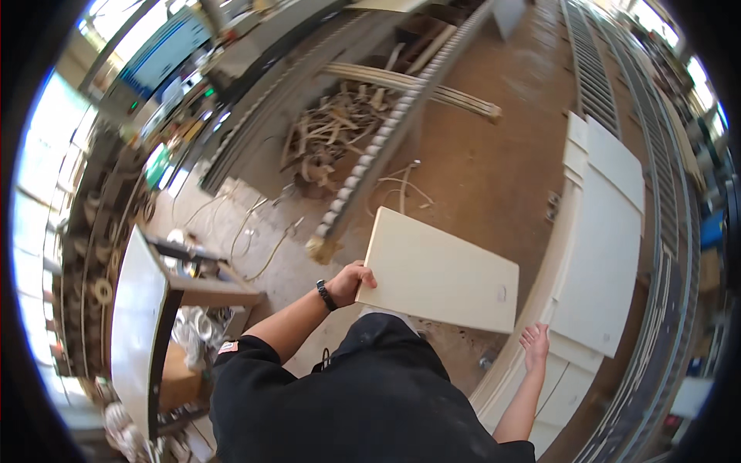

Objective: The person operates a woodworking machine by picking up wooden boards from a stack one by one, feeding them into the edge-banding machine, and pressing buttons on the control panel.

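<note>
A cream rectangular board [441, 270] is held out in front of my body, tilted. My left hand [352, 283] grips its left edge, the thumb lying on the upper face and the other fingers out of sight beneath. A dark watch or bracelet [326, 295] circles that wrist. To the right, my right hand [534, 344] has its fingers apart and holds nothing. It is over or beside a long stack of white boards [590, 255]; whether it touches them I cannot tell.
A roller conveyor [378, 147] runs ahead, wooden strips [455, 100] lying across it. Tangled offcut strips [340, 127] are piled beside it. A white-topped table [139, 332] stands at left. More roller tracks [590, 69] lie far right, beyond the boards. Cords trail across the floor.
</note>
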`<state>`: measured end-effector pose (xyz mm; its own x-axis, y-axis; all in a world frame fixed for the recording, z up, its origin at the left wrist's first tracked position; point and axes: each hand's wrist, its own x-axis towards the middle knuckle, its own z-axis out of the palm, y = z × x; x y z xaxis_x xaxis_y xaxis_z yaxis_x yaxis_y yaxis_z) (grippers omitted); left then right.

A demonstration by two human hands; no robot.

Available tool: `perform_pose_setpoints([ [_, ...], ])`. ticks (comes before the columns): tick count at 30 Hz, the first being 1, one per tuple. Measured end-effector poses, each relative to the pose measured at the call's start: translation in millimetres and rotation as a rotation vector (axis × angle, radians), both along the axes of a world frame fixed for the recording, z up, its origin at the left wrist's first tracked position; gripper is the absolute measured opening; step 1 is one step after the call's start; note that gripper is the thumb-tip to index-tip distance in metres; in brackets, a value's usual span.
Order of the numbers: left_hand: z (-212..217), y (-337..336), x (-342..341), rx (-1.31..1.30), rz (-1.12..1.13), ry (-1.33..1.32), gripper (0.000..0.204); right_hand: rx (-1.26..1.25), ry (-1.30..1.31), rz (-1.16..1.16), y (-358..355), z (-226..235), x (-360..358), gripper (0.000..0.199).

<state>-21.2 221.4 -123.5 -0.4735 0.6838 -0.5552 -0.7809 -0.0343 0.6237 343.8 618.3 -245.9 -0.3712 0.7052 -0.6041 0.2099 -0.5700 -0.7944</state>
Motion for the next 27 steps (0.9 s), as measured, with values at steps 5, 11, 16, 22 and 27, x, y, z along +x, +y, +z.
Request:
perform_pose_setpoints([
  [5,17.7,-136.6,-19.8,0.063,0.079,-0.088,0.042,-0.418,0.317,0.44,-109.7,97.7,-120.8,0.048],
  [11,15.7,-322.2,-108.5,0.147,0.472,-0.073,0.043,-0.14,0.334,0.566,-281.8,99.2,-285.1,0.044],
  [16,6.2,-461.7,-224.6,0.479,0.793,-0.053,0.055,-0.328,0.487,0.597,-453.2,54.3,-463.6,0.046],
  [22,-100.6,-563.3,-354.2,0.533,0.931,0.109,0.031,-0.358,0.457,0.676,-626.0,25.0,-648.9,0.049],
  [27,-140.9,-613.3,-432.1,0.385,1.059,-0.018,0.027,-0.376,0.364,0.639,-696.7,-0.4,-726.6,0.048],
])
